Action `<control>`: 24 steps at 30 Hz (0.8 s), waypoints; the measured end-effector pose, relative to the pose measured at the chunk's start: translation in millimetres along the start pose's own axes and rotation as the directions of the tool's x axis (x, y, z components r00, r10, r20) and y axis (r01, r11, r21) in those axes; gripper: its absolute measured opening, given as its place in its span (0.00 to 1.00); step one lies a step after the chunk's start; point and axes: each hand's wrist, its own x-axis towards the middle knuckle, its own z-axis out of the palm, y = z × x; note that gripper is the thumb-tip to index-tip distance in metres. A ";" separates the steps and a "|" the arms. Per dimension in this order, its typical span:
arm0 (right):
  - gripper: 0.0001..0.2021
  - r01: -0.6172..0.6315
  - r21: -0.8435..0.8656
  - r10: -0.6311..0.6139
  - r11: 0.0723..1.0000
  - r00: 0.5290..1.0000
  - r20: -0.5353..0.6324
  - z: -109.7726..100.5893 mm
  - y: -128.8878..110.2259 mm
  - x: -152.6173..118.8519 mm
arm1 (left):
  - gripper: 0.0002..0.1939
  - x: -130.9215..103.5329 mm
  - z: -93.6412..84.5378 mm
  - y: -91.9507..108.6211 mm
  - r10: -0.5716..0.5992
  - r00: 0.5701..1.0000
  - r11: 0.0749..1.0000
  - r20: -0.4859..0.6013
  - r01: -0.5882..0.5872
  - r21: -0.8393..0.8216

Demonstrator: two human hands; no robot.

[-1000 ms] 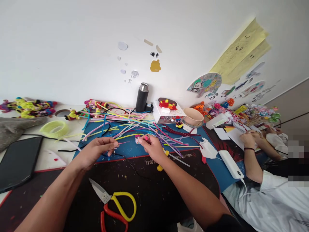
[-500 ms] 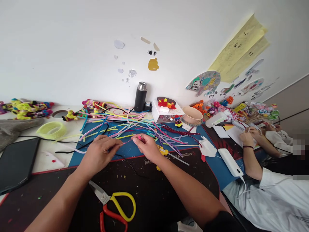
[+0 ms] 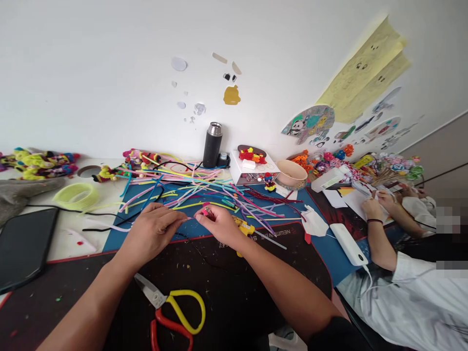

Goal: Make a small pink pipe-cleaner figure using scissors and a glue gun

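My left hand [image 3: 155, 231] is closed, thumb and fingers pinching one end of a thin pipe cleaner [image 3: 189, 218]. Opposite it, my right hand [image 3: 218, 225] pinches the other end, so only a short bit shows between the fingertips. A small pink-red piece [image 3: 206, 212] sticks out from the right hand's fingers; its shape is mostly hidden. Behind both hands lie loose pipe cleaners [image 3: 197, 187] in many colours. A yellow tool [image 3: 244, 226], perhaps a glue gun, is partly covered by my right wrist. Scissors [image 3: 158, 298] with one yellow and one red handle rest below my hands.
A black phone [image 3: 27, 248] and a yellow coil [image 3: 76, 196] lie left. At the back stand a black flask [image 3: 212, 146], a white box [image 3: 254, 168] and a bowl [image 3: 291, 174]. A power bank [image 3: 349, 245] lies right, near another person's arm [image 3: 382, 243].
My right hand has shifted slightly left towards my left hand, and the visible stretch of pipe cleaner between them is shorter. The scissors and the items on the table stay put.
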 end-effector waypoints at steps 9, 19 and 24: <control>0.10 0.006 -0.091 -0.005 0.996 1.000 0.008 4.2 0.3 -1.4 | 0.13 0.5 1.1 -0.9 -0.019 1.000 1.000 0.007 0.019 -0.009; 0.05 -0.001 -0.157 0.000 0.988 1.000 -0.007 6.9 -7.8 -6.4 | 0.18 -0.8 -1.4 -7.6 -0.054 0.998 0.997 0.015 0.055 -0.058; 0.07 -0.013 -0.155 0.011 0.988 1.000 -0.010 6.7 -9.7 -7.2 | 0.22 -2.0 -3.5 -11.0 -0.133 0.990 0.984 0.047 0.138 -0.110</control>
